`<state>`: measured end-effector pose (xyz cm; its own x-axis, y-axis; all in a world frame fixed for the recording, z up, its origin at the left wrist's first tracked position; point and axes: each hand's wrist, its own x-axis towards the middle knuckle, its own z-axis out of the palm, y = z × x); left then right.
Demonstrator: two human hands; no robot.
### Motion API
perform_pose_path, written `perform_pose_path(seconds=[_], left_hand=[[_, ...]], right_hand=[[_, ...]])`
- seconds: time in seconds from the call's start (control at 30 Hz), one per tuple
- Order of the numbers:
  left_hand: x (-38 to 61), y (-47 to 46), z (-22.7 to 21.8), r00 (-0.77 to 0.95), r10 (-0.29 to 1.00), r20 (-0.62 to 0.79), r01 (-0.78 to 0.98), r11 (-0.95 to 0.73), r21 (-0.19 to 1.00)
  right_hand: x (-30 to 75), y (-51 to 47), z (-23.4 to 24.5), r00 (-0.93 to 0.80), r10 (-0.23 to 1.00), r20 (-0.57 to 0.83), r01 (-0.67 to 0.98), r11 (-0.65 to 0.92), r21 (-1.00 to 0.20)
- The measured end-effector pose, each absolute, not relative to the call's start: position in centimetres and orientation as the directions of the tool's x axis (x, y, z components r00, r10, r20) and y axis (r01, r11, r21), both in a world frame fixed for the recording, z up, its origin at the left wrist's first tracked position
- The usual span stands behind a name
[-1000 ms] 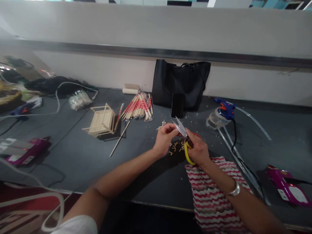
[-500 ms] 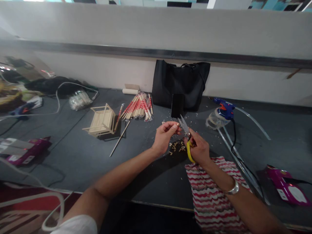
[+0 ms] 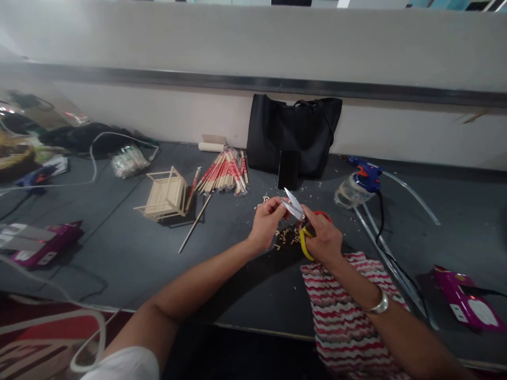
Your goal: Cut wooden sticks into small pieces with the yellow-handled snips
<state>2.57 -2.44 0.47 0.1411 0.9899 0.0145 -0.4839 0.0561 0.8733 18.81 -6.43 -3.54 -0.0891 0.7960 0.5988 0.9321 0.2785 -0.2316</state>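
My right hand [image 3: 325,236] is closed around the handles of a pair of scissors [image 3: 295,206] with yellow and red grips. The blades are spread and point up and left, reaching the fingertips of my left hand [image 3: 266,222]. Thumb and fingers of that hand are pinched together; whatever lies between them is too small or hidden behind the blades to make out. Below the hands, small pale cut bits [image 3: 287,236] lie scattered on the dark table [image 3: 222,285]. More crumbs are strewn just beyond my left fingers.
On the left stands a small chair-like stick frame [image 3: 164,195] beside a loose stick [image 3: 195,224] and red-wrapped chopsticks [image 3: 224,171]. A black bag [image 3: 293,134] with a phone [image 3: 288,170] is behind. Rightward are a blue glue gun [image 3: 366,175], a striped cloth [image 3: 352,316] and a magenta power strip [image 3: 467,298].
The scissors have turned and shifted left, so the blades now overlap my left fingertips. My right hand's grip has rolled, showing the red handle. My left hand stays nearly in place.
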Motion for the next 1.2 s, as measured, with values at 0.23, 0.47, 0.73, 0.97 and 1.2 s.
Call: perform_pose_path(seconds=[0.23, 0.47, 0.73, 0.97, 1.2], left_hand=[[2.7, -2.5, 0.4, 0.105, 0.994, 0.044, -0.445, 0.008, 0.895], [2.9, -2.7, 0.2, 0.093, 0.993, 0.073, -0.399, -0.03, 0.917], [3.2, -3.0, 0.0, 0.065, 0.995, 0.072, -0.426, -0.037, 0.904], [3.5, -3.3, -0.3, 0.049, 0.994, 0.096, -0.444, -0.065, 0.893], [3.7, -3.6, -0.3, 0.054, 0.993, 0.108, -0.503, -0.066, 0.862]], right_hand=[[18.9, -6.5, -3.5, -0.109, 0.801, 0.588, 0.938, 0.278, -0.205], [18.7, -6.5, -3.6, -0.102, 0.779, 0.619, 0.945, 0.27, -0.184], [18.6, -6.6, -3.4, -0.104, 0.791, 0.603, 0.945, 0.267, -0.187], [18.4, -6.8, -3.6, -0.134, 0.762, 0.633, 0.936, 0.308, -0.173], [18.1, -6.9, -3.6, -0.134, 0.738, 0.662, 0.946, 0.293, -0.136]])
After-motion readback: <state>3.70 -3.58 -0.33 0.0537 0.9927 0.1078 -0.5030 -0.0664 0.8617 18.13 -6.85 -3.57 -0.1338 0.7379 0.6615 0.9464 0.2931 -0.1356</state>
